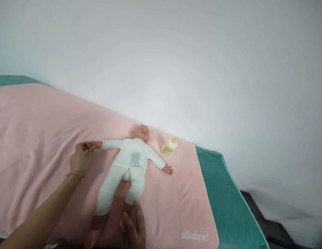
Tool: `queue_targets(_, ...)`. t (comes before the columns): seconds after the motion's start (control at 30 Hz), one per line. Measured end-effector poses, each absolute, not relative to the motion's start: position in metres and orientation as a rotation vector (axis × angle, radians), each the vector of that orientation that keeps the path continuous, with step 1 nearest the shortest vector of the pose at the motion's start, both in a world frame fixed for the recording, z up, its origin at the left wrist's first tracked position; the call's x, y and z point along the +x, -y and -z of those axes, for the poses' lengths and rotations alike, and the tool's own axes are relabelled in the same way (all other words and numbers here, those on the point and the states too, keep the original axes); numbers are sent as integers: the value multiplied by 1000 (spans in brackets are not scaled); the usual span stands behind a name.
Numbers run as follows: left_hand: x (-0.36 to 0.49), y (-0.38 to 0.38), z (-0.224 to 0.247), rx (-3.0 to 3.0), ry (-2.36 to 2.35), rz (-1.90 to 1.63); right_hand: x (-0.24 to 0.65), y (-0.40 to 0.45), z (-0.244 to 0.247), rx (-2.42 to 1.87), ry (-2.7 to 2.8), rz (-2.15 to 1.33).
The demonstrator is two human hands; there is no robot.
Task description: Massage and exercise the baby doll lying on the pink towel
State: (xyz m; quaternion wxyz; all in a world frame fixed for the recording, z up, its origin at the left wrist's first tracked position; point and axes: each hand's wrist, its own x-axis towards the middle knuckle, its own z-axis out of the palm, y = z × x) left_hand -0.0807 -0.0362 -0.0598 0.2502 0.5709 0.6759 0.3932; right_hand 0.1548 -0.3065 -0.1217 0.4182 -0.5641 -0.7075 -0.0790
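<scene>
A baby doll [131, 152] in a white long-sleeved top and white leggings lies on its back on a pink blanket [179, 200], arms spread wide. At the left, my left hand [81, 157] is closed around the doll's small hand, with that doll arm stretched straight out. My right hand [135, 228] is low in the view against the doll's lower leg and foot [122, 223]; its thumb and fingers are stretched out and apart. Part of the doll's foot is hidden behind my thumb. A grey patch shows on the doll's chest.
A pale yellow bottle [169, 146] stands by the doll's outstretched arm, near its head. Under the blanket a green quilted mat [218, 183] shows at the right. The white wall [176, 69] rises directly behind the doll's head. A dark object [270, 224] sits beyond the mat.
</scene>
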Motion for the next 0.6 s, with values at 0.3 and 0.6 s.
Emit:
queue_targets(0.3, -29, 59, 13, 1832, -1505, -1231, 175, 253, 40, -1346, 1875, 66)
queue_targets(0.6, 14, 85, 33, 2465, -1022, -1208, 185, 205, -2, -1407, 1797, -258)
